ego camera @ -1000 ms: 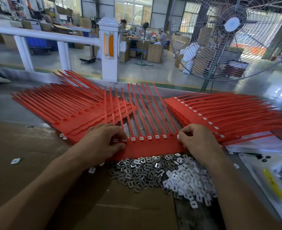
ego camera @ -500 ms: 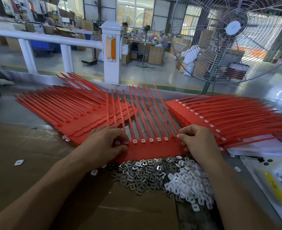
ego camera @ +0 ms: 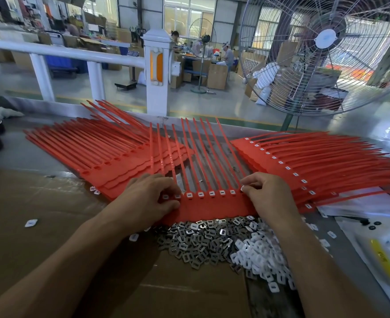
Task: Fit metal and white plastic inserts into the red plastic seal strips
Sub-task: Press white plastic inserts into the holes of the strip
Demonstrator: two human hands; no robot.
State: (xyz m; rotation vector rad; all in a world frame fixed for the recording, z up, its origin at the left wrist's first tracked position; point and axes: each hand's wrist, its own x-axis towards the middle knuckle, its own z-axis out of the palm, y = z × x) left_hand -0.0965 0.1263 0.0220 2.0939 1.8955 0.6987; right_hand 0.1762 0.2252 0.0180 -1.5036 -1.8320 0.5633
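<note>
The red seal strip (ego camera: 212, 204) being worked on lies flat at the middle of the table (ego camera: 40, 161), its thin tails pointing to 12 o'clock and a row of white inserts already sitting in its sockets. The left hand (ego camera: 143, 203) rests on the strip's end at 9 o'clock, fingers curled with the tips pressing near the first sockets. The right hand (ego camera: 267, 193) is at the 3 o'clock end, fingers curled and pinching at the last socket — what is between the fingertips I cannot tell. The piles of metal inserts (ego camera: 196, 242) and white inserts (ego camera: 262, 253) lie just beside the strip at 6 o'clock. A risk I see: if an insert goes in tilted, it may jam or pop out — and pressing unevenly could slide the strip into the loose piles.
</note>
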